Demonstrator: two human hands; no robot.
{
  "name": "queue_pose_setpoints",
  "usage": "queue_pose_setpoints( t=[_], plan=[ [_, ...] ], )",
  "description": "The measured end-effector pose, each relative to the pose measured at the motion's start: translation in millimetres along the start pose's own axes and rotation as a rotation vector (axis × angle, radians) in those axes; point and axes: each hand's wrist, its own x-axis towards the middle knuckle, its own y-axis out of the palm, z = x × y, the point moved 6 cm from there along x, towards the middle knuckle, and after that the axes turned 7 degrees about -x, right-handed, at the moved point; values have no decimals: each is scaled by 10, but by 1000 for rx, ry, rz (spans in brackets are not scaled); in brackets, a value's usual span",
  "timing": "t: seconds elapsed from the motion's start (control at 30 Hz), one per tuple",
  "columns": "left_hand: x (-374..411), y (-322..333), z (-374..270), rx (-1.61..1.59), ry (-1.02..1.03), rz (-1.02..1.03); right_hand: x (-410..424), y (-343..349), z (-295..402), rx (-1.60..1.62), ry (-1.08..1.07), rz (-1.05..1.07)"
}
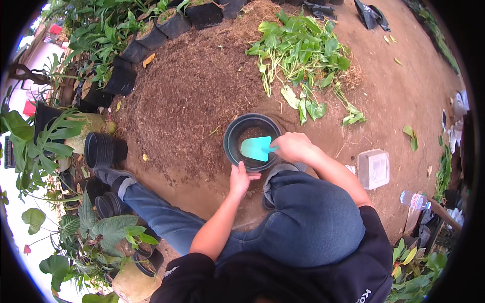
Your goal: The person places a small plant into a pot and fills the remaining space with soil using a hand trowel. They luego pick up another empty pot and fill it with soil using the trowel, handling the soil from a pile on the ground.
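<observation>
A round black plastic plant pot (232, 130) stands on the ground just before me, with some brown soil (254, 132) in its bottom. My right hand (292, 147) grips the handle of a turquoise garden trowel (255, 148) at the pot's right side. The trowel's blade lies over the inside of the pot, with little soil on it. At the near rim, my left hand (241, 178) rests against the pot's outer wall, thumb up at the rim and fingers spread below. Beyond the pot spreads a wide heap of loose brown soil (189, 87).
Cut leafy stems (303, 49) lie beyond the pot to the right. Black grow bags (121, 77) with plants curve round the heap's far left. Stacked black pots (104, 150) stand by my left foot. A clear plastic container (373, 169) and a water bottle (415, 200) are at right.
</observation>
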Motion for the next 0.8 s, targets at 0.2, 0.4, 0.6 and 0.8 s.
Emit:
queue_pose_setpoints(
  t=[0.2,0.4,0.6,0.8],
  plan=[
    [-67,82,171,-106,-62,56,-55,46,-19,100,42,4],
    [-96,95,126,-76,-104,97,-92,-22,-90,121,82,-68],
    [-106,49,190,44,-115,77,-139,-17,-162,128,170,-140],
    [-125,52,182,72,-126,52,-92,16,-141,110,120,-101]
  ],
)
